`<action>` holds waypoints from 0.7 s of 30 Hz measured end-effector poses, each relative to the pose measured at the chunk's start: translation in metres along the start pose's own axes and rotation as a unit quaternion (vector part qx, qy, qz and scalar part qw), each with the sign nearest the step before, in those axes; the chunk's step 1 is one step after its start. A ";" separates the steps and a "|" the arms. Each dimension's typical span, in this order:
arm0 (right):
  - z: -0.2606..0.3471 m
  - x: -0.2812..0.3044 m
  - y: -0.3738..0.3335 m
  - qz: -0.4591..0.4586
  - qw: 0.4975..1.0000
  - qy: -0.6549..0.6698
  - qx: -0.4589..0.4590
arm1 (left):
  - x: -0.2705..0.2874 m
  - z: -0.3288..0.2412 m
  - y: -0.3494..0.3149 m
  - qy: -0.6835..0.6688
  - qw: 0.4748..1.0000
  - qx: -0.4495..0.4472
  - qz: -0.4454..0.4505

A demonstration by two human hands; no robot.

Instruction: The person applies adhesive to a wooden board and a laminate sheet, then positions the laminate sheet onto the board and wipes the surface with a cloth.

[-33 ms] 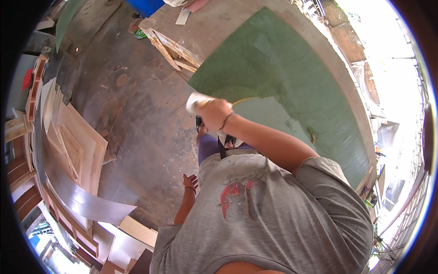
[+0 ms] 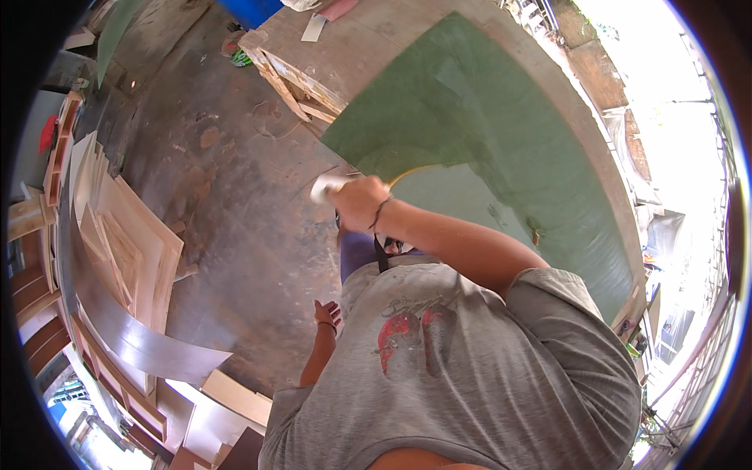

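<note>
Gripping hand: the right hand [image 2: 364, 202], out in front of the body, fingers curled firmly round a white object [image 2: 323, 188]; the inside of the grip is hidden
White object: in the right hand, poking out from the left of the fist; it is blurred, so its kind is unclear, and its long axis seems to run roughly left to right
Sheet and fist: a green sheet [image 2: 439, 102] lies ahead and to the right of the fist; the white object shows just beyond the sheet's left edge, against the floor [image 2: 235, 235]; whether it touches the sheet cannot be told
Green sheet: flat on a wide table [image 2: 337, 63], with a paler patch [image 2: 442, 196] bordered by a thin yellow curve [image 2: 419, 168]
Other hand: the left hand [image 2: 326, 313], low beside the waist, fingers spread, nothing seen in it, farther from the sheet
</note>
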State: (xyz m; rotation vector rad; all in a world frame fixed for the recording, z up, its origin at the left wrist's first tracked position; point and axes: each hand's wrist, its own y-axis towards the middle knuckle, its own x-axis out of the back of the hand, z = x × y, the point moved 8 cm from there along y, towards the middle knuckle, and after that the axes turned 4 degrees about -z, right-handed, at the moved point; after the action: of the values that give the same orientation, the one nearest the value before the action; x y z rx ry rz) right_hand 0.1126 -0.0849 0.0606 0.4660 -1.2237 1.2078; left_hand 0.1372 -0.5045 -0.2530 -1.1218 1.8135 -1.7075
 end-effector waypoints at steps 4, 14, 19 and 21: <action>0.015 0.038 -0.059 0.022 0.999 0.046 -0.002 | 0.001 0.108 0.064 -0.079 0.995 0.056 0.034; -0.186 0.023 -0.136 -0.128 0.967 -0.001 -0.221 | -0.023 0.140 0.021 -0.033 0.999 0.004 0.035; -0.056 -0.016 -0.080 -0.067 0.995 -0.041 -0.053 | -0.029 0.110 0.007 -0.045 0.997 -0.048 0.044; -0.001 -0.036 -0.096 -0.004 1.000 0.007 0.002 | -0.028 0.103 0.002 -0.064 0.995 -0.063 0.042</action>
State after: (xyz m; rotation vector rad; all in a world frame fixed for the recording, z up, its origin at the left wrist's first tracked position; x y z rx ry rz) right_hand 0.2025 -0.1346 0.0582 0.4642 -1.2061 1.2047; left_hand 0.2312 -0.5479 -0.2784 -1.1594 1.8824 -1.4560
